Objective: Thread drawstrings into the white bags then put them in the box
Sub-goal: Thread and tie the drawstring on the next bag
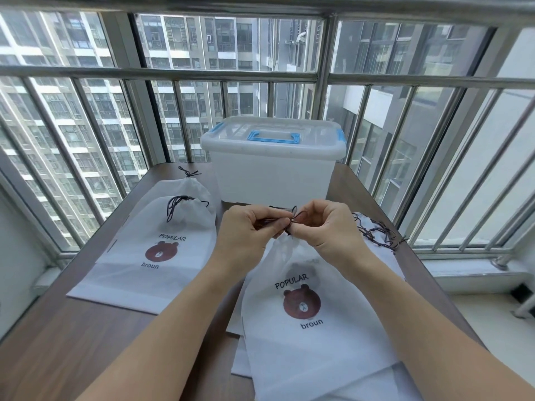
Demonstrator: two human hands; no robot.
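Hands met above the middle of the brown table (86,328), and we saw both at work on one dark drawstring (294,216). The left hand (249,227) had its fingers curled, pinching the cord between thumb and fingertips. The right hand (324,224) pinched the same cord just beside it, and a small loop stood up between the two. Below them hung the gathered neck of a white bag (312,328), whose body lay flat on the table toward us, printed with a brown bear face and the words POPULAR and broun. It rested on top of more white bags, of which we could see only edges.

To the left lay two finished bags (150,273), one overlapping the other, each with its neck drawn in and a dark cord tied at the top; the nearer one showed the same bear print. On the right, just beyond the right wrist, a tangle of loose dark cords (376,235) lay on white fabric near the table's edge.

At the far end of the table stood the translucent plastic box (272,175), its lid on, with a blue handle (275,137) lying flat on top and blue clasps at the sides. We could not tell whether anything was inside. Behind it ran a metal railing (173,73) and windows looking out on tall apartment blocks.
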